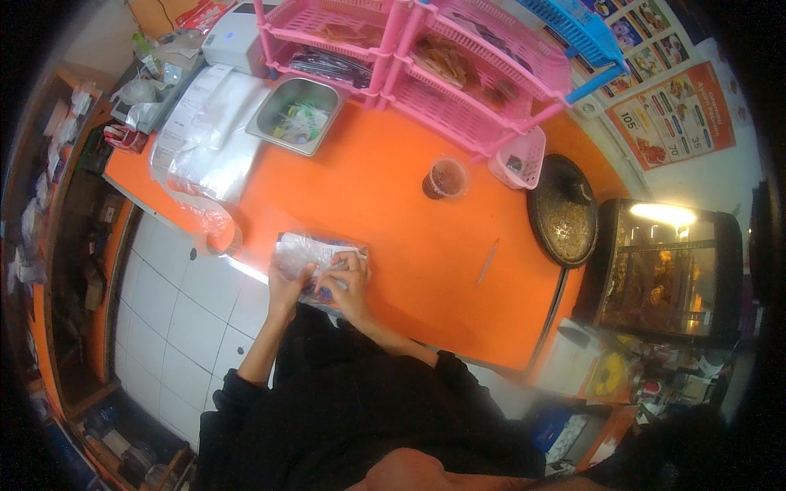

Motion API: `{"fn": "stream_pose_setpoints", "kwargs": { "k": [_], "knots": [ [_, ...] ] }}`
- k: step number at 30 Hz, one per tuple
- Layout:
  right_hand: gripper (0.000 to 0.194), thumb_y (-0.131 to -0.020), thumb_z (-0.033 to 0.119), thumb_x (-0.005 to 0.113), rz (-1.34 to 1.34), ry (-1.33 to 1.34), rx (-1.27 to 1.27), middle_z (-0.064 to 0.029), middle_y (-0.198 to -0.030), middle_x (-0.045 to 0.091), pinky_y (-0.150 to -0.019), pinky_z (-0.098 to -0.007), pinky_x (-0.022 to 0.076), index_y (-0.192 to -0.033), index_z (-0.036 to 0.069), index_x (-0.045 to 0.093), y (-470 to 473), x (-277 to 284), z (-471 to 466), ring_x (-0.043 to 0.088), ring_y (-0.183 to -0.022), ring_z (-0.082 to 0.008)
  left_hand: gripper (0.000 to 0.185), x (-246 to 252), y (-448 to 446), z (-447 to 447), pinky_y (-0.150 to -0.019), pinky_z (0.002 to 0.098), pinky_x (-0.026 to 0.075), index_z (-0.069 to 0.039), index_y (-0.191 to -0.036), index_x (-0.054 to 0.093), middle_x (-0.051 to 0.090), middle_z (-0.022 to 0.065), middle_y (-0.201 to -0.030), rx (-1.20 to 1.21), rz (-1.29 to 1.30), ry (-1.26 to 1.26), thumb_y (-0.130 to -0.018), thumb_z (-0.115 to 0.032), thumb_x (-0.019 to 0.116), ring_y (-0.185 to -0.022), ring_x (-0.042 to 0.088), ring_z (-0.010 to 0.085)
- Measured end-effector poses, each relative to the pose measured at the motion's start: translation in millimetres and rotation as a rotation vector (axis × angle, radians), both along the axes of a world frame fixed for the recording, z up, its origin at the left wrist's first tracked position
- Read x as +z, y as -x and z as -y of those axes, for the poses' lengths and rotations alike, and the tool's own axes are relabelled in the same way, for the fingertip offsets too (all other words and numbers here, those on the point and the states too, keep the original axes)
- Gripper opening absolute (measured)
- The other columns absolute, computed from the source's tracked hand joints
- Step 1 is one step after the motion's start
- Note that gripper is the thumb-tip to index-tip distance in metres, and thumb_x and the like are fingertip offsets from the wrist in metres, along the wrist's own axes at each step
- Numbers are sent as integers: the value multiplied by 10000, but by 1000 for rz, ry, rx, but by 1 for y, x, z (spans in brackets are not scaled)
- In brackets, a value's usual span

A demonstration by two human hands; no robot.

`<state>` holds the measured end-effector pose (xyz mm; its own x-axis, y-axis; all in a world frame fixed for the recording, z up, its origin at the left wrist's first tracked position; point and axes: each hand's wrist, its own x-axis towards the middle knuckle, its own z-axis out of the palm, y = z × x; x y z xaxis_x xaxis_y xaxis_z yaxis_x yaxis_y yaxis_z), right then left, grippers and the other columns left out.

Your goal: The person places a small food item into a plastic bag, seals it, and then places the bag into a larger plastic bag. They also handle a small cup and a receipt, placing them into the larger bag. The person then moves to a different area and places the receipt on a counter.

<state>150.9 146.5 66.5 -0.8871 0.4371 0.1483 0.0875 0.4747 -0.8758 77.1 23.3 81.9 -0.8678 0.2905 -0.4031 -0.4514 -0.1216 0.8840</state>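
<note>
A clear plastic bag (288,261) with a white printed paper slip (322,250) in or under it lies at the front edge of the orange table (393,215). Darker blue and orange printed material shows beneath the plastic. My left hand (290,287) holds the near left side of the bag, its thumb on top. On the right, my right hand (349,285) has its fingers bent over the bag and pinches the plastic near the slip. The fingertips partly hide what they grip.
A curled paper label strip (230,236) hangs from the label printer (236,40) at left. A steel container (298,116) stands before pink racks (393,67). Further right are a plastic cup of dark drink (444,178), a thin stick (488,262), a black round lid (562,212) and a lit display warmer (663,270).
</note>
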Motion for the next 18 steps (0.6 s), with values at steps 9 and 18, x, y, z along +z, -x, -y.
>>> {"fn": "stream_pose_setpoints", "kwargs": {
  "k": [9, 18],
  "knots": [
    [80, -642, 243, 713, 58, 35, -7, -9, -1006, 512, -980, -436, 242, -583, 190, 707, 0, 7, 2, 444, -1070, -245, 413, -1, 1, 0, -624, 264, 575, 3, -1139, 474, 618, 120, -1005, -2, 22, 9, -800, 13, 710, -849, 653, 183],
    [66, -681, 209, 727, 41, -39, -15, -40, -997, 526, -963, -439, 283, -716, 154, 728, 4, 3, 1, 471, -1022, -267, 420, -11, 3, 4, -685, 321, 553, -1, -1113, 462, 600, 89, -935, -49, -153, 153, -785, -25, 723, -854, 635, 211]
  ]
}}
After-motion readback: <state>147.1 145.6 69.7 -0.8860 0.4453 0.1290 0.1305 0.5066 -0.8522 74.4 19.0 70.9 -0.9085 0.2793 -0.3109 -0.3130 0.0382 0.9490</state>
